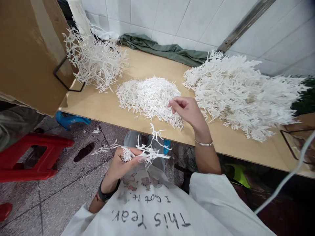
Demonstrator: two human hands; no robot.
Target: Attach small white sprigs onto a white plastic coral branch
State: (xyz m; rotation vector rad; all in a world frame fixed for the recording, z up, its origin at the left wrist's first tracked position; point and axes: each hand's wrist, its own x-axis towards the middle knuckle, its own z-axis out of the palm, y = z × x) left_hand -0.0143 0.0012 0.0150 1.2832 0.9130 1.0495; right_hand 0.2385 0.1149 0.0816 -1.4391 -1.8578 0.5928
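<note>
My left hand [126, 160] is closed round white branching sprigs [154, 152], which look like plastic coral twigs, just in front of my shirt. A bunch of short white pieces pokes out between its thumb and fingers. Over the right end of a heap of small white pieces [150, 95] is my right hand [184, 109], its fingers curled in and thumb and fingertips close together. Whatever may lie in that pinch is too small to make out. To its right spreads a large pile of white branched sprigs [243, 91].
A looser tangle of white branches [95, 62] lies at the table's left, beside a cardboard box [31, 55]. Green cloth [164, 49] runs along the tiled wall. A red stool [31, 157] stands on the floor at left. A pale cable [287, 177] crosses at right.
</note>
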